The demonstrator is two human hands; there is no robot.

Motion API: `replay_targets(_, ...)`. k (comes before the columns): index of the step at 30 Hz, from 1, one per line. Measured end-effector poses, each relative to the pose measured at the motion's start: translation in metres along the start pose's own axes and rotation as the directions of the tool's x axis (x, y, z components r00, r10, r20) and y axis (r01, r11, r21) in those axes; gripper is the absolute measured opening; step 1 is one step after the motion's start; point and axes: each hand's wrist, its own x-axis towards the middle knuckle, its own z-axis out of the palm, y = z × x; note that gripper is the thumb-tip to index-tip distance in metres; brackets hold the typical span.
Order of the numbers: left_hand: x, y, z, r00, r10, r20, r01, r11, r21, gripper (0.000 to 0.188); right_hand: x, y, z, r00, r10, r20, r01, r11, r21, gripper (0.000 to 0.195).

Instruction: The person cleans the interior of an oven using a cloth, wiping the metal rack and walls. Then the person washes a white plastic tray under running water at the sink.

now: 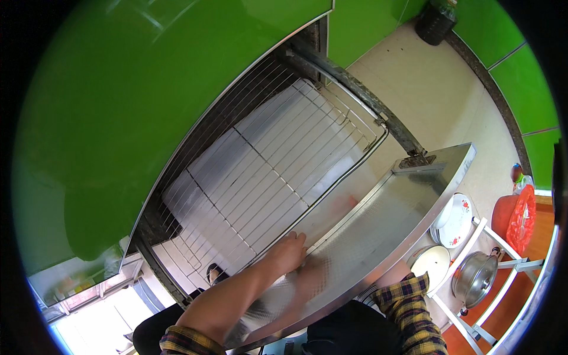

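Note:
An empty wire drawer basket is pulled out from under a glossy green surface. My left hand is at the basket's front rail, beside the inner edge of the metal drawer front; its fingers are bent and partly hidden, so whether they grip anything is unclear. My right forearm, in a plaid sleeve, reaches behind the drawer front on its outer side. Only a little skin near the wrist shows there, and the fingers are hidden. A white sheet-like surface shows beneath the wires.
Stacked plates, a cream bowl and a lidded steel pot stand at the right, near a white metal frame. A red bin is beyond. A dark bottle stands at the top. A drawer rail sticks out.

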Motion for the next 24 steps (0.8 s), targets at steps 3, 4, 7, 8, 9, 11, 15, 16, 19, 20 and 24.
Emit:
replay_targets(3,-0.018,0.002,-0.007,1.000,0.028,0.000,-0.028,0.999,-0.029,0.028,-0.007,0.018,0.004,0.992,0.091,0.088,-0.102,0.987,0.127,0.050)
replay_targets(4,-0.025,0.002,-0.012,0.999,0.045,0.011,-0.045,0.998,-0.043,0.027,-0.009,0.022,0.004,0.990,0.099,0.106,-0.114,0.982,0.151,0.050)
replay_targets(7,-0.055,-0.004,-0.029,0.996,0.088,0.010,-0.086,0.985,-0.151,0.027,-0.005,0.030,0.009,0.981,0.112,0.156,-0.140,0.974,0.179,0.048)
replay_targets(8,-0.066,-0.003,-0.037,0.994,0.113,0.004,-0.110,0.974,-0.197,0.028,-0.008,0.031,0.004,0.983,0.100,0.153,-0.128,0.975,0.184,0.047)
replay_targets(9,-0.079,0.000,-0.052,0.993,0.101,0.063,-0.086,0.975,-0.206,0.030,-0.005,0.033,0.005,0.981,0.099,0.167,-0.130,0.973,0.189,0.047)
replay_targets(11,-0.104,0.014,-0.087,0.978,0.096,0.184,-0.053,0.973,-0.225,0.037,-0.002,0.037,0.003,0.981,0.097,0.171,-0.132,0.970,0.205,0.046)
replay_targets(15,-0.152,0.035,-0.147,0.947,0.234,0.221,-0.195,0.964,-0.181,0.052,0.000,0.038,-0.002,0.980,0.089,0.176,-0.125,0.971,0.203,0.044)
replay_targets(16,-0.161,0.044,-0.154,0.950,0.250,0.189,-0.222,0.962,-0.158,0.051,0.000,0.036,-0.004,0.981,0.085,0.177,-0.120,0.974,0.194,0.043)
replay_targets(19,-0.181,0.058,-0.157,0.944,0.326,0.051,-0.323,0.944,-0.065,0.047,-0.003,0.033,-0.012,0.982,0.076,0.175,-0.109,0.976,0.188,0.042)
replay_targets(20,-0.184,0.061,-0.154,0.930,0.368,-0.020,-0.368,0.929,-0.019,0.045,-0.004,0.032,-0.015,0.982,0.071,0.173,-0.104,0.976,0.190,0.041)
replay_targets(24,-0.189,0.064,-0.152,0.890,0.425,-0.167,-0.404,0.903,0.147,0.031,-0.008,0.027,-0.021,0.983,0.052,0.176,-0.086,0.978,0.189,0.040)
